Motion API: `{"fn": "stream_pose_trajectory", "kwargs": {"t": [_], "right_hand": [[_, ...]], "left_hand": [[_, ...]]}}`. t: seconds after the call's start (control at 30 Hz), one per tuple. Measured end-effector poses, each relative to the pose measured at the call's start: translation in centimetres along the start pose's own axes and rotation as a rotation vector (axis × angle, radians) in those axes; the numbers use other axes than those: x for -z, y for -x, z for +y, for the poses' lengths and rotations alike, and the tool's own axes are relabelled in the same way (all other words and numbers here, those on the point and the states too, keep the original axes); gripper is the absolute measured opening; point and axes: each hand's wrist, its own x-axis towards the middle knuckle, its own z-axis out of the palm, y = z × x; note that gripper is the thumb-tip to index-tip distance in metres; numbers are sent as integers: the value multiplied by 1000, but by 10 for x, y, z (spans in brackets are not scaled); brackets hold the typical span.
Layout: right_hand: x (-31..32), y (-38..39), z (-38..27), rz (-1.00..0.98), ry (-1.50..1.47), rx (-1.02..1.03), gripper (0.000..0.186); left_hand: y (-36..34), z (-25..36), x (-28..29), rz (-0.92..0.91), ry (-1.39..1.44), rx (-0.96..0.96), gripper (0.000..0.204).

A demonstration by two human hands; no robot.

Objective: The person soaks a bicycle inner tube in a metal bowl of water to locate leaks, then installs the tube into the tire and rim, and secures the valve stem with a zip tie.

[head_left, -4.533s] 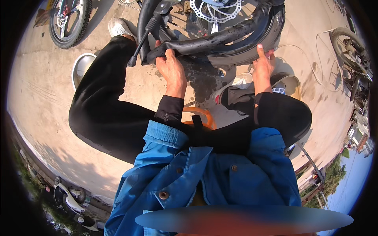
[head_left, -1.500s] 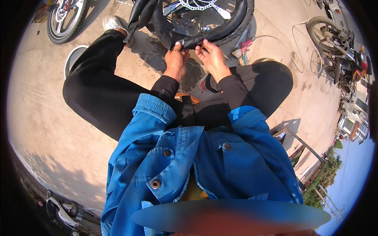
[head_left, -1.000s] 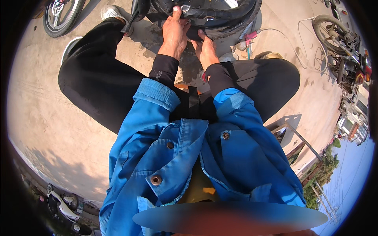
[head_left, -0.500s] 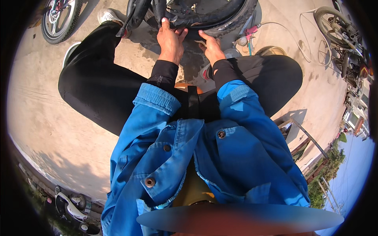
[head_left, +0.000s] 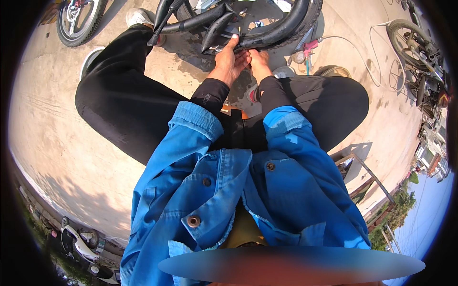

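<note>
A tire (head_left: 312, 20) with a knobbly tread lies before me. Its black inner tube (head_left: 287, 29) runs along the inside of the curve, and a slack, folded part of the tube spills out on the left. My left hand (head_left: 227, 64) is at the near edge, its thumb raised against the tube and its fingers bent toward the other hand. Close beside it, my right hand (head_left: 259, 63) has its fingers curled at the near edge of the tire; its fingertips are partly hidden. The two hands nearly touch.
A pink-handled air tool (head_left: 310, 46) with a pale hose (head_left: 355, 47) lies right of the tire. A bicycle wheel (head_left: 81, 24) stands at the far left. On the right is a motorcycle (head_left: 417, 52), and a metal frame (head_left: 369, 174) stands nearer. Wet patches mark the concrete.
My left hand has moved right along the near edge, closer to my right hand. More of the inside of the tire shows, and the slack tube has shifted across the left side.
</note>
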Motion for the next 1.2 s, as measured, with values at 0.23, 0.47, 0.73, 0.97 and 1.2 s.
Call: {"fn": "stream_pose_trajectory", "kwargs": {"t": [0.23, 0.47, 0.73, 0.97, 1.2], "right_hand": [[3, 5, 2, -332, -363, -89, 16], [0, -9, 9, -154, 183, 198, 42], [-5, -17, 11, -98, 318, 300, 61], [-6, -48, 26, -162, 368, 61, 55], [2, -34, 29, -199, 236, 352, 34]], "left_hand": [[-16, -3, -6, 123, -25, -106, 15], [-15, -16, 9, 217, -71, -95, 13], [-23, -24, 17, 45, 67, 38, 26], [-24, -32, 25, 131, -62, -58, 18], [-21, -17, 3, 166, -107, -138, 16]]}}
